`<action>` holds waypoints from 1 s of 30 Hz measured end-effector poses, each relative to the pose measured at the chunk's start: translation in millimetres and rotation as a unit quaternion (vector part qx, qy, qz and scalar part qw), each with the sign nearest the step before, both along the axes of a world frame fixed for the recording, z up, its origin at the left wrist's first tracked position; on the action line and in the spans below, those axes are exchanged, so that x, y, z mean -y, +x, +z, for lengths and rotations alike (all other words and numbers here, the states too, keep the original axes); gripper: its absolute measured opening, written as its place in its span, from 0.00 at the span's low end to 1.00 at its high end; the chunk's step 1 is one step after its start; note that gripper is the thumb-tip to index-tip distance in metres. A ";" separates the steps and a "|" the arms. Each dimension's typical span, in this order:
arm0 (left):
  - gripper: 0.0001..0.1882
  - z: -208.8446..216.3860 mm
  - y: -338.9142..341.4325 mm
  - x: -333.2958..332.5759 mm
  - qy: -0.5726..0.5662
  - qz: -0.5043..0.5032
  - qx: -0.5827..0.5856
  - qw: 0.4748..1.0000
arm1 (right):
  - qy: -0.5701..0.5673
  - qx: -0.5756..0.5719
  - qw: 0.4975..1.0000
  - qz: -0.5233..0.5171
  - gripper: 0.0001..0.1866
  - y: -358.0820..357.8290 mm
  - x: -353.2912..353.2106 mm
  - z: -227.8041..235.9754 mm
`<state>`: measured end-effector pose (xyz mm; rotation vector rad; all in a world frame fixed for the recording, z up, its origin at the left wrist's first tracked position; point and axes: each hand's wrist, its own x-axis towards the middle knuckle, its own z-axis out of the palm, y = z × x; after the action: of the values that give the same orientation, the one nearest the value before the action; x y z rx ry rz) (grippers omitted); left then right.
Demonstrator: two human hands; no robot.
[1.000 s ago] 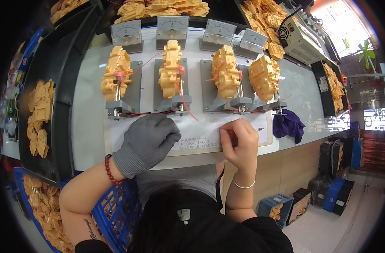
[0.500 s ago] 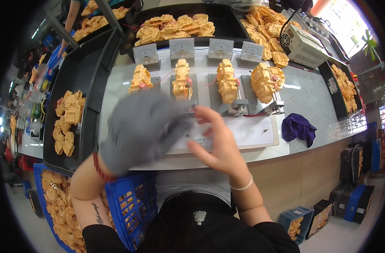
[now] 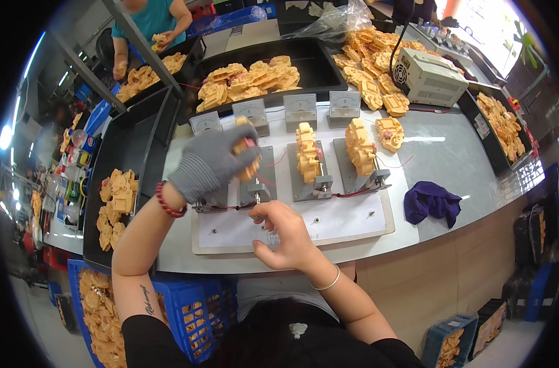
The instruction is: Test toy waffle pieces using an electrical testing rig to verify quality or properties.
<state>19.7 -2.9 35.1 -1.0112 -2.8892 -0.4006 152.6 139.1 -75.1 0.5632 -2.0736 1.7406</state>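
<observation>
My left hand (image 3: 215, 156), in a grey knit glove, is closed around an orange-yellow plastic gear housing (image 3: 250, 168) at the second test fixture. The glove hides much of that housing and of the leftmost fixture (image 3: 213, 199). My bare right hand (image 3: 285, 236) hovers at the front of the second fixture, beside its metal clamp (image 3: 257, 193), thumb and forefinger curved and apart. Two more housings stand upright in the third fixture (image 3: 306, 153) and the fourth fixture (image 3: 359, 147). Another housing (image 3: 390, 134) lies flat to the right of them.
Behind the fixtures stands a row of analog meters (image 3: 300, 111). Black trays (image 3: 322, 70) of housings flank the board, with a loose pile (image 3: 377, 67) at the back right. A beige power supply (image 3: 429, 76) and purple cloth (image 3: 431, 202) lie right. A co-worker (image 3: 148, 24) handles parts at far left.
The view has shifted, showing more of the co-worker. My gloved left hand, blurred before, now grips the housing at the second fixture. My right hand has come nearer the board's front edge.
</observation>
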 end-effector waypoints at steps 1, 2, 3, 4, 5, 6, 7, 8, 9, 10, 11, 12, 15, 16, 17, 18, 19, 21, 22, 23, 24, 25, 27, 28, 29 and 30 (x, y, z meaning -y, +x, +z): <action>0.19 6.2 -20.5 0.9 0.101 -0.033 -0.009 0.994 | 0.005 -0.017 1.000 -0.004 0.23 -1.2 -2.2 -2.7; 0.17 20.5 -47.4 11.0 0.205 -0.053 0.071 0.975 | 0.008 -0.040 0.999 0.001 0.25 -2.0 1.6 0.0; 0.16 34.6 -67.9 8.6 0.333 -0.088 0.153 0.926 | 0.007 -0.041 0.999 -0.001 0.25 -2.9 3.9 1.9; 0.16 41.7 -88.7 5.1 0.352 -0.057 0.155 0.921 | -0.025 0.000 1.000 -0.001 0.27 -3.9 6.4 3.4; 0.16 36.8 -113.2 -3.5 0.373 -0.041 0.144 0.916 | -0.056 0.042 0.998 -0.002 0.29 -3.3 6.8 4.5; 0.16 22.9 -164.7 9.8 0.327 -0.024 0.145 0.934 | -0.055 0.036 0.998 0.003 0.29 -1.9 9.6 5.9; 0.16 3.1 -210.6 27.9 0.280 -0.008 0.146 0.949 | -0.041 -0.018 0.998 -0.049 0.31 0.0 11.1 4.0; 0.18 -15.6 -227.0 28.1 0.271 0.102 0.215 0.933 | -0.026 -0.068 0.992 -0.108 0.33 1.1 9.5 -2.5; 0.19 -34.4 -273.8 77.5 0.229 0.126 0.201 0.944 | -0.017 -0.114 0.985 -0.125 0.36 5.4 14.6 -2.2; 0.22 -44.9 -256.6 44.2 0.137 0.198 0.251 0.937 | 0.017 -0.142 0.969 -0.202 0.36 13.4 -4.1 -12.5; 0.23 -45.2 -255.6 44.2 0.027 0.211 0.092 0.973 | 0.042 -0.152 0.949 -0.273 0.36 20.5 -14.0 -11.8; 0.24 -42.8 -241.2 29.6 -0.086 0.210 -0.063 0.972 | 0.067 -0.153 0.922 -0.350 0.36 27.0 -25.5 -11.1; 0.22 -8.0 -181.8 -35.2 -0.018 0.078 -0.240 0.968 | 0.047 -0.045 0.949 -0.309 0.34 31.3 -50.5 -5.8; 0.20 5.0 -157.0 -65.3 0.025 -0.040 -0.195 0.980 | 0.049 -0.040 0.947 -0.314 0.34 28.5 -52.6 -5.1; 0.22 9.4 -138.7 -91.5 -0.044 -0.117 -0.152 0.980 | 0.037 -0.023 0.969 -0.242 0.32 23.9 -54.8 -3.5; 0.24 25.8 -100.0 -115.8 -0.053 -0.261 0.015 0.964 | 0.027 -0.004 0.984 -0.174 0.31 23.0 -60.7 -4.2; 0.23 7.8 -100.2 -121.2 -0.047 -0.401 0.023 0.914 | 0.028 -0.007 0.985 -0.172 0.31 23.3 -61.0 -4.1; 0.22 -3.8 -65.0 -125.7 -0.133 -0.510 -0.050 0.848 | -0.037 -0.007 0.990 -0.133 0.25 22.6 -64.0 -11.8; 0.20 1.1 -53.7 -127.8 -0.232 -0.520 -0.082 0.818 | -0.070 -0.008 0.991 -0.114 0.22 21.5 -65.6 -13.8; 0.20 3.3 -55.6 -127.5 -0.231 -0.522 -0.083 0.817 | -0.048 -0.033 0.989 -0.137 0.20 22.4 -64.8 -10.0; 0.17 6.4 -60.2 -124.4 -0.262 -0.511 -0.067 0.816 | -0.047 -0.033 0.988 -0.140 0.20 22.9 -65.0 -7.6; 0.14 9.9 -63.1 -121.8 -0.293 -0.500 -0.052 0.813 | -0.037 -0.040 0.989 -0.135 0.21 23.2 -65.6 -5.3; 0.13 20.3 -66.5 -123.5 -0.267 -0.516 -0.075 0.811 | -0.030 -0.049 0.989 -0.136 0.21 20.1 -65.6 -4.4; 0.11 27.9 -66.9 -122.5 -0.242 -0.528 -0.093 0.809 | -0.029 -0.055 0.988 -0.140 0.21 21.7 -62.3 -4.2; 0.14 43.4 -64.1 -114.3 -0.219 -0.528 -0.122 0.811 | -0.027 -0.060 0.989 -0.131 0.21 21.0 -60.4 -2.4; 0.14 62.4 -66.9 -113.1 -0.217 -0.532 -0.132 0.808 | -0.026 -0.061 0.989 -0.130 0.21 20.6 -62.0 -4.0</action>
<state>-47.2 110.2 97.5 -2.4582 -1.8967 0.3963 173.1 201.1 -79.1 0.3557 -1.9162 1.5656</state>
